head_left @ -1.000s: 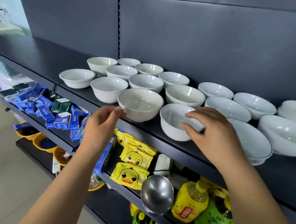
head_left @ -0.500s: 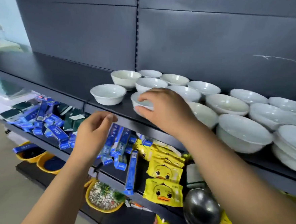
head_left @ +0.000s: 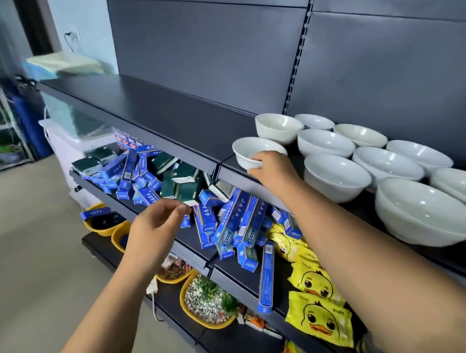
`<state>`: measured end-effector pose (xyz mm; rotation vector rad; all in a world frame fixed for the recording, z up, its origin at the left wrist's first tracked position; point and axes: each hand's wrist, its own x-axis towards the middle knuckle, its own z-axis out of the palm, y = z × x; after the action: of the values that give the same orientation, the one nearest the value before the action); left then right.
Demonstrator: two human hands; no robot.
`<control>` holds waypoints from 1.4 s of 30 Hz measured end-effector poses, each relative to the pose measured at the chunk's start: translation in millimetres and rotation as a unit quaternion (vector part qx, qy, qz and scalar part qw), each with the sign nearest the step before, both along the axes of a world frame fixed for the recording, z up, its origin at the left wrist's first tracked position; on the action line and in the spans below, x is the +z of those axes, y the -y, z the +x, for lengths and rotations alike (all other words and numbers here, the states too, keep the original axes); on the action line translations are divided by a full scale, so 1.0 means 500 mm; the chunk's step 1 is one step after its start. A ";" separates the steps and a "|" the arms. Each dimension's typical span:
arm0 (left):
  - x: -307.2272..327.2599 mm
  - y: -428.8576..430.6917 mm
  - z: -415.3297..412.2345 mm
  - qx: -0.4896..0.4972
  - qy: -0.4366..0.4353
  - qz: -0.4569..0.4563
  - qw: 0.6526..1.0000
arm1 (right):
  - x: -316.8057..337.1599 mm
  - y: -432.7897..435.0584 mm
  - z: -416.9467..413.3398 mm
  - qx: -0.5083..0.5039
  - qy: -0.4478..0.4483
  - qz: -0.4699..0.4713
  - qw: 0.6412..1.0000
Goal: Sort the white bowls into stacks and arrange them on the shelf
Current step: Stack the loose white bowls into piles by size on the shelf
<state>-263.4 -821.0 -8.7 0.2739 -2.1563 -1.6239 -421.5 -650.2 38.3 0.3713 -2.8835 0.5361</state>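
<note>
Several white bowls stand single on the dark top shelf point(head_left: 153, 110), filling its right half. My right hand point(head_left: 275, 169) grips the near rim of the leftmost small bowl point(head_left: 251, 151), thumb inside, at the shelf's front edge. Behind it sits another small bowl point(head_left: 278, 127). To the right are wider bowls, among them one point(head_left: 335, 175) close to my wrist and a large one point(head_left: 422, 213) at the front. My left hand point(head_left: 158, 222) hovers below the shelf with nothing in it, fingers loosely curled and apart.
The left half of the top shelf is bare. The shelf below holds a heap of blue and green boxes point(head_left: 223, 219) and yellow duck packets point(head_left: 318, 317). Yellow trays point(head_left: 206, 304) sit on the lowest shelf. A white bin point(head_left: 71, 143) stands at the shelf's left end.
The view has swung left. My right hand has moved from a front middle bowl to the leftmost small bowl and taken its rim. My left hand stays low, empty.
</note>
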 end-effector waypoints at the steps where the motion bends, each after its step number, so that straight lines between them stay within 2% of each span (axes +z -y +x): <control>1: 0.000 -0.002 -0.002 -0.008 0.001 0.006 1.000 | 0.002 -0.002 0.006 0.003 -0.007 -0.002 1.000; 5: 0.009 -0.017 -0.023 -0.043 -0.009 0.024 0.999 | 0.016 -0.014 0.045 0.010 -0.024 -0.056 0.998; 8: 0.018 -0.039 -0.049 -0.093 -0.017 0.019 0.995 | 0.037 -0.041 0.098 0.028 -0.068 -0.151 0.986; 11: 0.044 -0.092 -0.070 -0.170 -0.052 0.063 0.982 | 0.074 -0.095 0.183 0.050 -0.083 -0.227 0.969; 13: 0.073 -0.145 -0.082 -0.241 -0.105 0.097 0.960 | 0.098 -0.155 0.245 0.067 -0.098 -0.263 0.957; 15: 0.103 -0.206 -0.083 -0.333 -0.147 0.120 0.924 | 0.117 -0.219 0.306 0.084 -0.131 -0.257 0.954; 18: 0.130 -0.321 -0.075 -0.435 -0.138 0.185 0.870 | 0.129 -0.321 0.378 0.073 -0.176 -0.233 0.954; 20: 0.136 -0.406 -0.060 -0.458 -0.152 0.214 0.849 | 0.127 -0.398 0.412 0.052 -0.186 -0.263 0.945; 26: 0.144 -0.681 0.008 -0.470 -0.207 0.257 0.819 | 0.124 -0.638 0.501 -0.010 -0.093 -0.450 0.888; 29: 0.152 -0.796 0.026 -0.486 -0.230 0.201 0.819 | 0.125 -0.762 0.517 -0.023 -0.052 -0.469 0.881; 31: 0.150 -0.855 0.020 -0.494 -0.193 0.150 0.835 | 0.128 -0.838 0.514 -0.004 -0.035 -0.460 0.887; 34: 0.144 -0.907 0.000 -0.444 -0.155 -0.016 0.882 | 0.116 -0.919 0.490 -0.012 -0.009 -0.441 0.897; 36: 0.142 -0.925 -0.011 -0.402 -0.123 -0.124 0.899 | 0.101 -0.954 0.466 -0.016 0.008 -0.433 0.901; 38: 0.149 -0.930 -0.017 -0.393 -0.114 -0.194 0.892 | 0.086 -0.974 0.448 -0.020 0.023 -0.419 0.907; 42: 0.159 -0.926 -0.026 -0.401 -0.138 -0.318 0.848 | 0.057 -0.991 0.437 -0.034 0.030 -0.396 0.917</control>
<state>-276.6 -358.1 70.9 -1.1217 -2.5505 -1.0377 -203.0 -154.7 66.9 0.1162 -2.4260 1.6190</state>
